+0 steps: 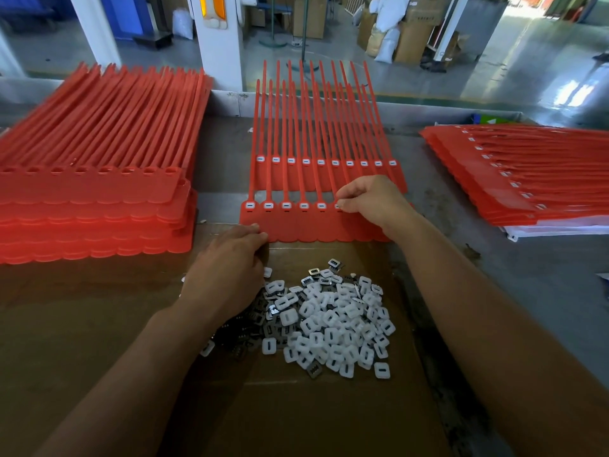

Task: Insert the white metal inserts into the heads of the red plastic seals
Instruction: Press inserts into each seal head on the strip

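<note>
Red seals (pixel 316 227) lie in a joined strip on the middle of the desk (pixel 527 275), just beyond the pile of white inserts (pixel 329 324) on the cardboard (pixel 99 324). Five heads from the left already carry inserts. Your right hand (pixel 372 199) pinches the sixth insert (pixel 338 206) between thumb and forefinger at its head. Your left hand (pixel 227 272) rests bent fingers (pixel 257 234) on the strip's near left corner; whether they hold anything, you cannot tell.
</note>
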Tool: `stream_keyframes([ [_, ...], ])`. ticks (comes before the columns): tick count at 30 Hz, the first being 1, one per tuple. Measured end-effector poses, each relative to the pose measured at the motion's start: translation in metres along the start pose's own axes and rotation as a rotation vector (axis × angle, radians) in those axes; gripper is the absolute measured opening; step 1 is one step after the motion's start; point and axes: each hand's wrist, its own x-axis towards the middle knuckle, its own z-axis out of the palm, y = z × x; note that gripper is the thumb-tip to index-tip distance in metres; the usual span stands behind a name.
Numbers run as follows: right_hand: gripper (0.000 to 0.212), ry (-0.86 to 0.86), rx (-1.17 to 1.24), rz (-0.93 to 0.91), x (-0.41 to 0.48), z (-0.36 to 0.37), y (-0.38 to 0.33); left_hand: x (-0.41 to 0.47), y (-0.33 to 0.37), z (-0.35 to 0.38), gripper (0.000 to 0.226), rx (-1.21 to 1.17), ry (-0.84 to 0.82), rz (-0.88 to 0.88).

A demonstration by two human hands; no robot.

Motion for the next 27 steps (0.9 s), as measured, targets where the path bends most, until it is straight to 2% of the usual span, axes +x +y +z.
stream_keyframes([
  [3, 0.014, -0.049, 0.016, -0.103, -0.018, -0.009, 0.000, 0.000, -0.001, 0.001, 0.045, -0.003, 0.001, 0.000],
  [7, 0.009, -0.312, -0.164, -0.160, -0.050, -0.023, -0.003, 0.001, -0.002, 0.001, 0.046, -0.008, 0.004, -0.003],
  [10, 0.008, -0.419, -0.297, -0.146, -0.064, -0.029, 0.000, 0.002, -0.002, 0.002, 0.046, -0.007, 0.005, 0.000],
  [18, 0.016, -0.475, -0.495, -0.119, -0.072, -0.029, 0.000, 0.001, -0.002, 0.002, 0.046, -0.001, 0.009, 0.002],
  [27, 0.019, -0.484, -0.544, -0.134, -0.076, -0.026, -0.004, 0.001, -0.003, 0.002, 0.046, 0.001, 0.007, -0.001],
])
